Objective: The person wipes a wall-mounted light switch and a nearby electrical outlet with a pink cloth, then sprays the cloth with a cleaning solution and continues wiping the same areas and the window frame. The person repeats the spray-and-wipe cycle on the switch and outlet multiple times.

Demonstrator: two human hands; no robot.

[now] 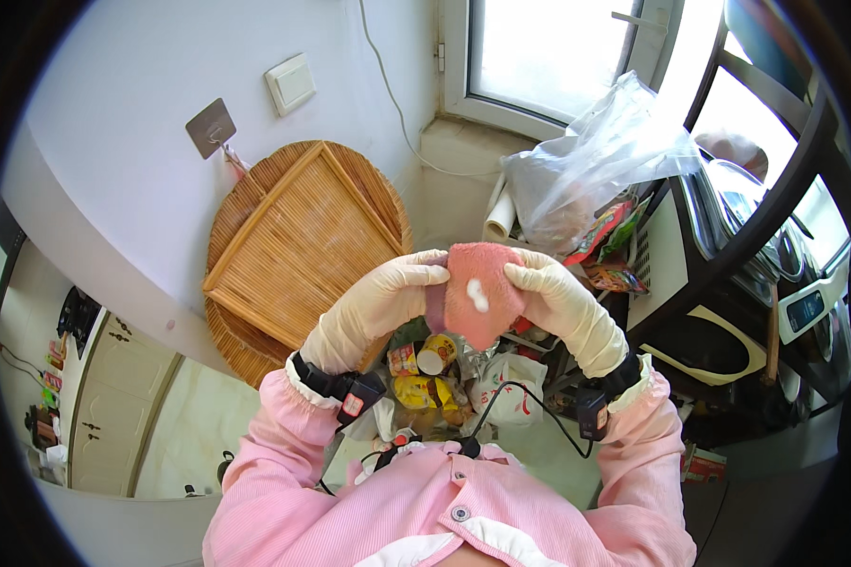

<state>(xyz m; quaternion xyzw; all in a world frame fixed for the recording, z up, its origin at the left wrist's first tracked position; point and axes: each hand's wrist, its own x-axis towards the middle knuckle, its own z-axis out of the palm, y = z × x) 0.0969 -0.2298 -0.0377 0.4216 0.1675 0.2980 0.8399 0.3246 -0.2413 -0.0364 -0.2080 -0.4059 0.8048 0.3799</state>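
A fluffy pink cloth [471, 319] with a white blob on its face hangs between my gloved hands, its lower edge tapering downward. My left hand [397, 283] pinches it at the purple strip along its left side. At the upper right edge, my right hand [549, 290] grips the pink part between thumb and fingers. Both hands wear cream rubber gloves, with black devices strapped at the wrists. Below the cloth lie a paper cup [437, 354], a yellow packet [424, 392] and a white plastic bag [508, 390].
Against the wall at left lean a square bamboo tray [305, 248] and a round woven one [220, 340] behind it. A clear plastic bag [596, 163] and snack packets [606, 230] are at right, beside a dark rack [723, 244] holding pans and lids. A glazed door [461, 67] stands beyond.
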